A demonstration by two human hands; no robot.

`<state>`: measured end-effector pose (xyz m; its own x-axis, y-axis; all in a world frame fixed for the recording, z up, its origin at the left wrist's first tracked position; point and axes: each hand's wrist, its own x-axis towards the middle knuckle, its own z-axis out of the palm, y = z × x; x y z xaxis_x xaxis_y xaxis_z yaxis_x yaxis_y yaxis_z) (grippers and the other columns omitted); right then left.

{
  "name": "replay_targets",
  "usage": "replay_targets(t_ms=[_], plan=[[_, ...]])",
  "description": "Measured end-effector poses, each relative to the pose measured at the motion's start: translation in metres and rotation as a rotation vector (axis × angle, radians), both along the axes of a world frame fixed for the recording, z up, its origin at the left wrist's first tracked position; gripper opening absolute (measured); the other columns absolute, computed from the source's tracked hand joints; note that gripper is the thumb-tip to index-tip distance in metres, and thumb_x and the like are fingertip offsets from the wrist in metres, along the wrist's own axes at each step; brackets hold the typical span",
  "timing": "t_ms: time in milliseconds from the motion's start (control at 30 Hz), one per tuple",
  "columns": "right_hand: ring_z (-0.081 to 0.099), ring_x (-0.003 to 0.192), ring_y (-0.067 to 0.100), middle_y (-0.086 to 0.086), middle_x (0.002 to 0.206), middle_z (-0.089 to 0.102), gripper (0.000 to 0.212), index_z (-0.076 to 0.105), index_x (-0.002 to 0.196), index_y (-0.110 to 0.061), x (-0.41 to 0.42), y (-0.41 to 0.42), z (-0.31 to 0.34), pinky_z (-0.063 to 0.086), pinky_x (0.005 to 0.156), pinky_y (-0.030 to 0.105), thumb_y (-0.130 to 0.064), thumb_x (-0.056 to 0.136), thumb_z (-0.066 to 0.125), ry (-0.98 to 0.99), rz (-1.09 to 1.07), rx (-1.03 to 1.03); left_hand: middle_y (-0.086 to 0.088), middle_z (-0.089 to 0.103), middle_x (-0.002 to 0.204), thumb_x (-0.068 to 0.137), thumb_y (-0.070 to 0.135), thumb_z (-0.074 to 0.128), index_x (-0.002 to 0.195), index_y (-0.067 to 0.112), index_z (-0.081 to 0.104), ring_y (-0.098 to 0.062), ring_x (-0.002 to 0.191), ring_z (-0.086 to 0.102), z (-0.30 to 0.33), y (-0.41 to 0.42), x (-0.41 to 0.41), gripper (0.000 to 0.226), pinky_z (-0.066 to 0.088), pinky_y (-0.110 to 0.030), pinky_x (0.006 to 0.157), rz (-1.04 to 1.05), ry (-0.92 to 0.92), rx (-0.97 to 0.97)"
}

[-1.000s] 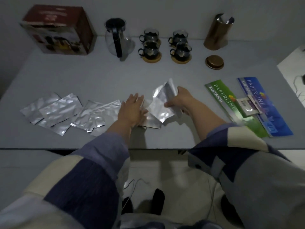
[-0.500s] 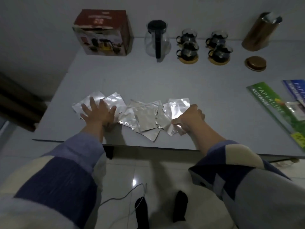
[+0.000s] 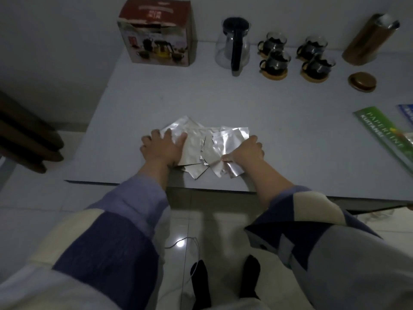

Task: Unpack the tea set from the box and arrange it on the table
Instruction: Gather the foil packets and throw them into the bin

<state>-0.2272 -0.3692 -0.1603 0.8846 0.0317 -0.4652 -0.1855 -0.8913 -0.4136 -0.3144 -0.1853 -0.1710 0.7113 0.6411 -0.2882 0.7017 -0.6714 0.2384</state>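
Your left hand [image 3: 163, 148] lies flat, fingers spread and straight, pressing on the left part of a bunch of silver foil sachets [image 3: 201, 148] near the front edge of the surface [image 3: 279, 130]. Your right hand [image 3: 245, 152] sits at the right side of the same bunch, thumb and fingers pinching the near corner of the rightmost sachet, which creases at the pinch. The sachets overlap one another in a loose fan between your two hands, a few corners pointing toward the near edge.

The tea set stands along the far side of the surface. The printed cardboard box [image 3: 156, 34] is at the far left, upright, its top flaps closed. Just right of it stands the glass teapot [image 3: 232, 45] with a black lid and black handle turned toward you. Further right are four glass cups [image 3: 292, 57] with dark handles, in two pairs; the nearer cup of each pair rests on a round wooden coaster.

At the far right a copper-coloured cylinder [image 3: 368, 39] stands, appearing to lean, and its round lid [image 3: 362, 81] lies apart from it, nearer to you. A green packet [image 3: 386, 135] lies at the right edge, with a blue one [image 3: 406, 113] just beyond it, mostly cut off.
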Motion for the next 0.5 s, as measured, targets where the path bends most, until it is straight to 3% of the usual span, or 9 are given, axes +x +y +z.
replay_targets(t_ms=[133, 267, 400, 500], plan=[[0.043, 0.128, 0.032, 0.015, 0.136, 0.042, 0.102, 0.027, 0.137, -0.004, -0.008, 0.012, -0.004, 0.040, 0.102, 0.039, -0.046, 0.064, 0.084, 0.043, -0.031, 0.038, -0.013, 0.030, 0.146, 0.076, 0.063, 0.062, 0.144, 0.020, 0.031, -0.039, 0.131, 0.030, 0.006, -0.022, 0.006, 0.087, 0.032, -0.042, 0.106, -0.011, -0.129, -0.130], [0.043, 0.124, 0.029, 0.011, 0.132, 0.043, 0.099, 0.032, 0.136, -0.012, -0.016, 0.020, -0.007, 0.040, 0.098, 0.039, -0.052, 0.061, 0.083, 0.013, -0.003, 0.006, -0.017, 0.034, 0.143, 0.065, 0.048, 0.081, 0.144, 0.012, 0.028, -0.037, 0.128, 0.043, 0.003, -0.023, 0.013, 0.102, 0.039, -0.039, 0.106, 0.147, -0.244, -0.403], [0.038, 0.129, 0.028, 0.010, 0.135, 0.036, 0.095, 0.034, 0.137, -0.014, -0.019, 0.027, -0.010, 0.040, 0.101, 0.037, -0.048, 0.063, 0.083, -0.058, 0.074, 0.002, -0.012, 0.061, 0.125, 0.066, 0.037, 0.084, 0.126, 0.004, 0.052, -0.030, 0.114, 0.059, -0.001, -0.019, 0.017, 0.076, 0.047, -0.031, 0.091, 0.134, -0.236, -0.443], [0.043, 0.128, 0.027, 0.010, 0.137, 0.042, 0.098, 0.033, 0.138, -0.008, -0.016, 0.031, -0.013, 0.038, 0.105, 0.034, -0.045, 0.063, 0.084, -0.115, 0.169, 0.029, -0.013, 0.066, 0.119, 0.065, 0.024, 0.086, 0.121, 0.003, 0.060, -0.030, 0.107, 0.064, 0.002, -0.014, 0.018, 0.065, 0.051, -0.036, 0.095, 0.153, -0.242, -0.538]])
